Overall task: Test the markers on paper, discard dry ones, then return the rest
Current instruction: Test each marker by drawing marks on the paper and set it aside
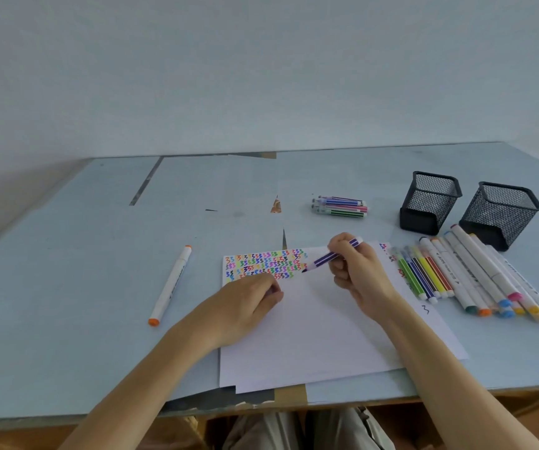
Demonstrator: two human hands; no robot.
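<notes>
A white sheet of paper (310, 336) lies before me, with rows of coloured squiggles along its top edge. My right hand (357, 271) grips a purple-striped marker (330, 256), its dark tip touching the paper just right of the squiggles. My left hand (248, 297) rests on the paper below the squiggles, fingers curled around a small purple thing that looks like the marker's cap. A row of thin and thick markers (476, 280) lies right of the sheet. A small bundle of thin markers (341, 206) lies farther back.
Two black mesh pen holders (429, 203) (500, 214) stand at the back right. A lone orange-capped white marker (170, 284) lies to the left of the paper. The table's front edge (261, 407) runs just below the sheet, taped at one spot.
</notes>
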